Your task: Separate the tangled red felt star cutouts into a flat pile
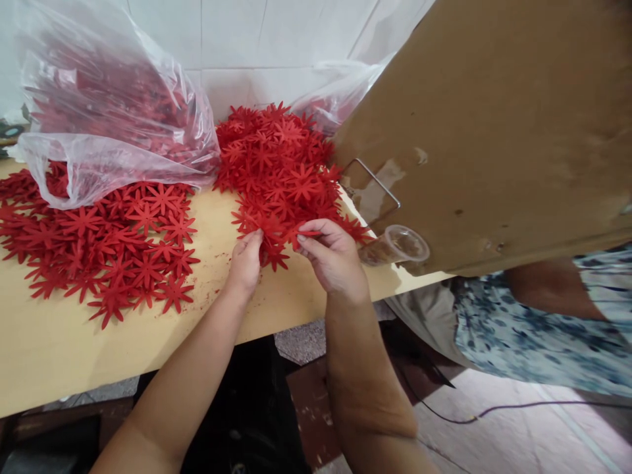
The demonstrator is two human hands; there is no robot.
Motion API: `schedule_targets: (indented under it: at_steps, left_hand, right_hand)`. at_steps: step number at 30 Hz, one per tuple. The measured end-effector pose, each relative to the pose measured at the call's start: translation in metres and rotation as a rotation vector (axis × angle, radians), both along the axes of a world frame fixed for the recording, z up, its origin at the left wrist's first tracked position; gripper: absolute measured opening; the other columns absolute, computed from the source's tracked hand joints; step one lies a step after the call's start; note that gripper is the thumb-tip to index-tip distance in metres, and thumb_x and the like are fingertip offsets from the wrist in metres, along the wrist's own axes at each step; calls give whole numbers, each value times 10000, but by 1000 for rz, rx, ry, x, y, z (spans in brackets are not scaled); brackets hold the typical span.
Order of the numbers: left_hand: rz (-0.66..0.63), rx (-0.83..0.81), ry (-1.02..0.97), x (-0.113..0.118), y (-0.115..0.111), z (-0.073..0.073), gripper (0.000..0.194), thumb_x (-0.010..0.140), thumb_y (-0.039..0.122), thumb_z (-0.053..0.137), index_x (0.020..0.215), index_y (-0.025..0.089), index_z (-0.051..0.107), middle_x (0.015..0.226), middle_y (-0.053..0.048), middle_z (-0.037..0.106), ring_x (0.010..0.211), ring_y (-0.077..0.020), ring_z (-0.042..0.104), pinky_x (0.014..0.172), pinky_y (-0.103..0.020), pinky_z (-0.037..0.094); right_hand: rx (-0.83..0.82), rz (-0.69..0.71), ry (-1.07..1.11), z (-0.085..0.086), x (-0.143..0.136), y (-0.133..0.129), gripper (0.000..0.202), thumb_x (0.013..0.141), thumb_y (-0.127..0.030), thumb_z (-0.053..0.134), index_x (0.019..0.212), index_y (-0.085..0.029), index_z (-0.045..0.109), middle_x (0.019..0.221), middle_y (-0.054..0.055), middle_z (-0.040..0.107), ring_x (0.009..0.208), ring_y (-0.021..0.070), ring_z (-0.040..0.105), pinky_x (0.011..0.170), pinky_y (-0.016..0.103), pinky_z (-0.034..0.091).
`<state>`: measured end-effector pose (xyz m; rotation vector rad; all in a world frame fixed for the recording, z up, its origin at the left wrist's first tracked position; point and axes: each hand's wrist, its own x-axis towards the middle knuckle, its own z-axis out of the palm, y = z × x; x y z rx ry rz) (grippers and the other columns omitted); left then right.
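Note:
Red flower-shaped cutouts with narrow petals lie in a tall pile on the table, just beyond my hands. My left hand is closed, thumb and fingers pinched at the edge of a red flower cutout. Facing it, my right hand pinches a red flower cutout between thumb and forefinger. Whether both hands grip one joined piece or two separate ones, I cannot tell. A second, wider heap of the same cutouts spreads over the table to the left.
A clear plastic bag full of red pieces rests on the left heap. On the right, a large brown board with a metal handle leans by a clear plastic cup. A person in patterned clothing is beyond it.

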<state>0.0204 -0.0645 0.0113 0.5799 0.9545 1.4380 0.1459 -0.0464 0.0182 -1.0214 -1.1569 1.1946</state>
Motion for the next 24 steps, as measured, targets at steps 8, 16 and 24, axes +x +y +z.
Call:
schedule_targets:
  at_steps: [8, 16, 24]
  left_hand:
    - [-38, 27, 11, 1, 2, -2, 144, 722, 182, 518, 787, 148, 643, 757, -20, 685, 760, -135, 616, 842, -315, 436]
    - [-61, 136, 264, 1, 2, -8, 200, 751, 181, 497, 823, 158, 682, 849, -44, 693, 851, -146, 597, 884, -312, 416]
    - [50, 14, 216, -2, 3, -4, 158, 759, 225, 519, 750, 138, 650, 767, -33, 679, 727, -122, 582, 809, -288, 435]
  right_hand:
    - [-16, 10, -13, 1, -8, -7, 150, 627, -241, 668, 734, -217, 566, 773, -27, 584, 665, 79, 550, 634, 233, 481]
    - [55, -27, -221, 0, -21, -9, 264, 598, -352, 722, 720, -192, 551, 718, -15, 587, 645, 97, 548, 615, 250, 473]
    - [86, -217, -13, 2, 1, 2, 181, 661, -335, 680, 658, -201, 559, 590, -54, 510, 528, 63, 476, 543, 218, 434]
